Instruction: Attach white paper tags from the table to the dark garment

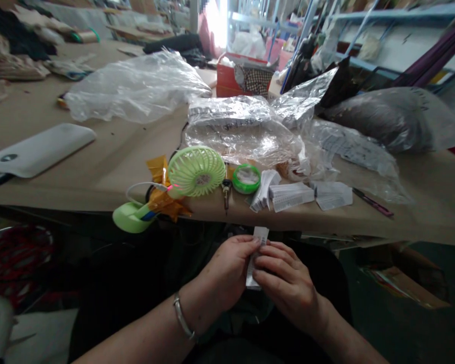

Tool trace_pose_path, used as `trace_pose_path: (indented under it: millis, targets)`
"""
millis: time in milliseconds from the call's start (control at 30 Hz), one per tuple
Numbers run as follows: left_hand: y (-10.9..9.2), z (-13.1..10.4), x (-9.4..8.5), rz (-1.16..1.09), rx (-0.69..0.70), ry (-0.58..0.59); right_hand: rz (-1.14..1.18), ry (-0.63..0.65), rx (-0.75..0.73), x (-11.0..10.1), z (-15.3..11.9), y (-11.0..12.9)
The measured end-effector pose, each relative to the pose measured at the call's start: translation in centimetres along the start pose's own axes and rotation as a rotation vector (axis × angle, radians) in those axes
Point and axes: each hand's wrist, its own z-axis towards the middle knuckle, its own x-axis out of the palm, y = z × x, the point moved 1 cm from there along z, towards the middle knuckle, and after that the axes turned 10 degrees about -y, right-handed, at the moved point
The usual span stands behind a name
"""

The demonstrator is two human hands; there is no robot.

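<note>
Over my lap, below the table's front edge, my left hand [233, 268] grips a small stack of white printed labels [253, 278], thumb on top. Against the other side of the same labels, my right hand [288, 278] has its fingers curled around them. The labels stand lengthwise between both hands, their top end poking out above the fingers. On the table edge just beyond lie more label stacks: a fanned one [265, 189], a middle one [291, 195] and a right one [332, 194]. Left of these sits a round green tub [246, 178] with pale contents.
A green fan [196, 171] rests near the edge beside orange tape [167, 199] and a screwdriver-like tool [226, 194]. Clear plastic bags [242, 129] lie behind. A white device [40, 149] is at left, a pink-handled pen or cutter [373, 203] at right, a red box [227, 78] at back.
</note>
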Motion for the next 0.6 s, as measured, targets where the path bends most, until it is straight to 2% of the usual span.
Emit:
trace_pose_path:
  millis: [100,300,433,500,600]
  targets:
    - [0.0,0.0,-0.3,-0.013,0.006,-0.011,0.009,0.019,-0.008,-0.1,0.1,-0.1]
    - [0.3,-0.2,-0.5,-0.021,-0.008,0.082,-0.015,0.087,0.018,-0.1,0.5,0.4]
    - [0.4,-0.2,-0.8,0.010,0.017,0.092,0.054,0.076,0.062,-0.1,0.2,0.5]
    - [0.2,-0.3,-0.9,0.026,0.018,0.092,0.108,0.018,0.146,-0.4,0.0,0.2]
    - [0.0,-0.7,-1.2,0.102,-0.018,0.106,0.181,-0.124,0.419,-0.8,-0.5,-0.8]
